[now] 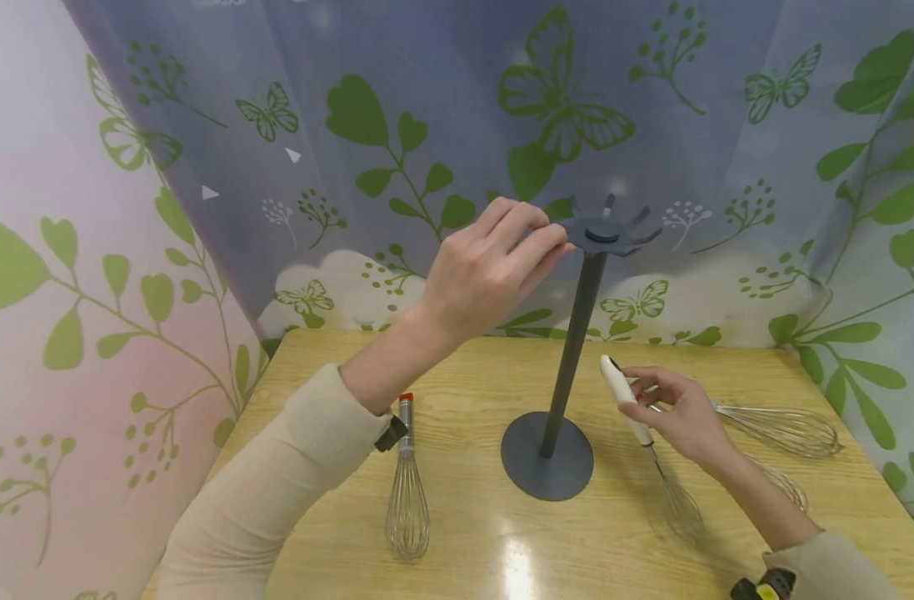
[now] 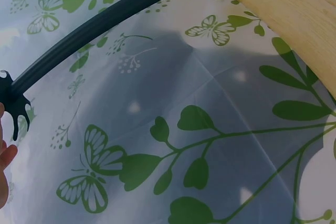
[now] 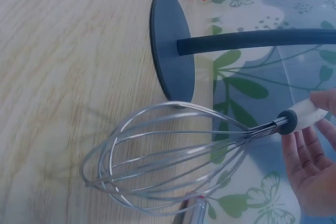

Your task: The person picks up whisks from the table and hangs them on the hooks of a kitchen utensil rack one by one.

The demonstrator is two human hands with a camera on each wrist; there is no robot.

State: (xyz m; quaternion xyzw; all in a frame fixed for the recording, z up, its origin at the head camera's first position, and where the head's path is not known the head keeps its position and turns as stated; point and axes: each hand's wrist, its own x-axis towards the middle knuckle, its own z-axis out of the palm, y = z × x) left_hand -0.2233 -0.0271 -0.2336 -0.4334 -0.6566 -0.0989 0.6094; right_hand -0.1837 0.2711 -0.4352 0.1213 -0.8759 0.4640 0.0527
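Observation:
A dark grey stand (image 1: 572, 350) rises from a round base (image 1: 527, 475), with a ring of upturned hooks (image 1: 621, 242) at its top. My left hand (image 1: 494, 267) grips the left edge of that hooked top, its fingers bent there. In the left wrist view only some fingertips (image 2: 7, 156) show beside the hooks. To the right of the pole, my right hand (image 1: 681, 412) pinches the white handle of a whisk (image 1: 623, 398). That whisk tilts with its wire loops (image 3: 178, 158) downward, and the right wrist view shows it beside the base.
Left of the stand lies another whisk (image 1: 407, 508) with a metal handle and red tip. Behind my right hand lies a whisk (image 1: 779, 427), and more whisk wires (image 1: 786, 483) show beside my forearm. A patterned curtain (image 1: 442, 100) stands behind the wooden table (image 1: 337, 350).

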